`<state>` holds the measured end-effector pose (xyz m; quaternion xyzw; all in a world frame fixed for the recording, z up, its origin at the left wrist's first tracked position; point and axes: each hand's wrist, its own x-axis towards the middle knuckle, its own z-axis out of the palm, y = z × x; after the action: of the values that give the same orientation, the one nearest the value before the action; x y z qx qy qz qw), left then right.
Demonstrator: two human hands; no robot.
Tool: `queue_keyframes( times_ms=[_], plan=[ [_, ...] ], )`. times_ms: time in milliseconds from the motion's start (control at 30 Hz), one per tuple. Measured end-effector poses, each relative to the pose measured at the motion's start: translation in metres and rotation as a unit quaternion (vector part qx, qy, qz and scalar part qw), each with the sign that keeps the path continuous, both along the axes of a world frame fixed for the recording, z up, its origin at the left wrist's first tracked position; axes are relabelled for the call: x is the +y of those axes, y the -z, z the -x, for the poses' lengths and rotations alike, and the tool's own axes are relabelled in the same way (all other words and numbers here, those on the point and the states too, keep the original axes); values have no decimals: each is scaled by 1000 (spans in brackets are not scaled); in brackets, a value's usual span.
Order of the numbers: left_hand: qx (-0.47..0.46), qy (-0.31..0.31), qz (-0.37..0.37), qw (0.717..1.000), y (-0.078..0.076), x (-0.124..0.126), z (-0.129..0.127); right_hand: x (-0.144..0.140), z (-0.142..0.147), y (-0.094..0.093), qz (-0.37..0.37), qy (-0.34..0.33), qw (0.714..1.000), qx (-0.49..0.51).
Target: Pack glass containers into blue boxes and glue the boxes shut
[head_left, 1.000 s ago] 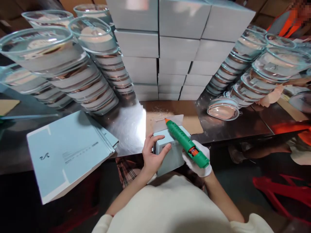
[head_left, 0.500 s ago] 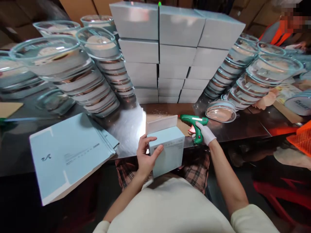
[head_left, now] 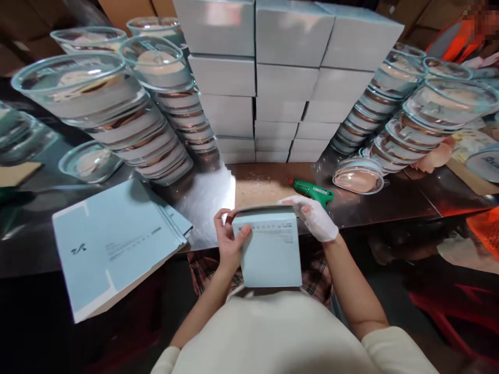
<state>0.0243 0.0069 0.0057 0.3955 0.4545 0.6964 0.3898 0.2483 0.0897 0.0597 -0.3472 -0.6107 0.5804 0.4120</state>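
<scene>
holding a pale blue box (head_left: 271,252) at the near edge of the surface (head_left: 206,202), the person has it tipped up in front of the body, printed face toward the camera. the bare left hand (head_left: 227,244) wraps the box's left top corner, thumb on the front face and fingers curled over the top, a closed grip on the cardboard. the gloved right hand (head_left: 316,218) lies over the right top corner, fingers flat along the folded-down flap, pressing it rather than pinching.

just behind the right hand a green glue gun (head_left: 312,189) lies on the surface, apart from the glove. a sheaf of flat, unfolded boxes (head_left: 117,244) overhangs the near edge toward the left. along the far edge rises a wall of closed boxes (head_left: 284,78), flanked on both sides by leaning stacks of clear round containers (head_left: 117,109). at the far right corner, another person's orange sleeve (head_left: 456,39) shows.
</scene>
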Motion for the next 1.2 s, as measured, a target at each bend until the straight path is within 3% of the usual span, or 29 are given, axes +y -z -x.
queue_keyframes(
  times_ms=[100, 200, 367, 467, 567, 600, 667, 733, 833, 900, 967, 1033, 1133, 1200],
  plan=[
    [3, 19, -39, 999, -2, 6, 8, -4, -12, -12, -137, -138, 979, -60],
    [67, 29, -47, 996, -6, 7, 14, -7, -8, -24, -254, -154, 943, -148],
    [69, 52, -9, 996, -15, 1, 9, -5, 0, -18, -283, -174, 932, -143],
    [32, 49, 12, 998, -17, 1, 6, -8, -12, 5, -224, -121, 955, -150],
    [-28, -66, 39, 997, -18, 6, 17, -25, -31, 38, -185, 56, 970, -145],
    [-53, -117, 48, 991, -19, 8, 23, -35, -35, 49, -206, 130, 956, -165],
    [-99, -193, 67, 974, -21, 14, 31, -57, -35, 67, -299, 236, 889, -254],
    [-138, -212, 90, 963, -24, 21, 31, -77, -24, 77, -422, 245, 808, -331],
    [-194, -146, 128, 962, -31, 29, 16, -88, 1, 75, -580, 200, 691, -382],
    [-220, -76, 148, 961, -34, 31, 6, -79, 8, 62, -633, 178, 651, -378],
    [-225, -20, 140, 964, -33, 28, 3, -61, -1, 40, -661, 157, 644, -351],
    [-197, 0, 98, 975, -28, 20, 10, -38, -22, 4, -676, 158, 640, -330],
    [-91, -51, 40, 994, -15, 6, 30, 5, -58, -79, -669, 240, 607, -357],
    [-28, -85, 43, 995, -9, -2, 39, 43, -73, -149, -688, 359, 522, -354]
  ],
)
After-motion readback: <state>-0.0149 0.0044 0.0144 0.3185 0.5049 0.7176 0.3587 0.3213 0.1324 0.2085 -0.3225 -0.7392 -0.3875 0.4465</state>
